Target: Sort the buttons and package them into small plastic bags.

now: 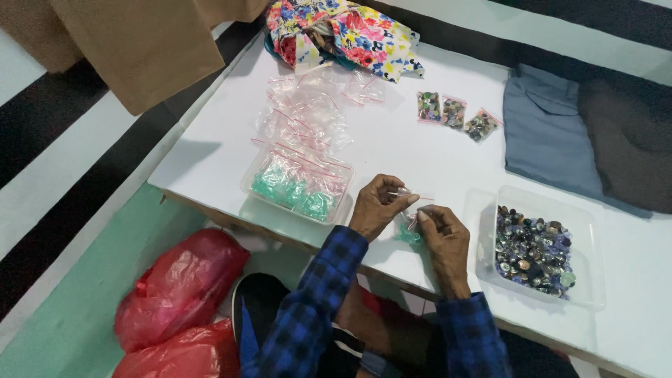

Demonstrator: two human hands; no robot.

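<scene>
Two hands meet over the near edge of the white table [420, 150], both pinching one small clear zip bag with a red strip [408, 210]. The left hand [376, 207] has its fingers curled closed around the bag's upper corner; the right hand [442, 234] grips the lower part between thumb and fingertips — something pale green shows inside the bag.

Just left of the hands sits a clear plastic tub of green beads in small bags [297, 185], with a loose heap of empty clear zip bags [304, 112] behind it. To the right stands a clear square tub of mixed dark and shiny buttons [535, 248]. Farther back lie three small filled bags of mixed buttons [455, 115], a folded grey-blue cloth [549, 133] and a flowered fabric bundle [343, 31]. Beside the table on the floor — two red plastic bags [178, 297].
</scene>
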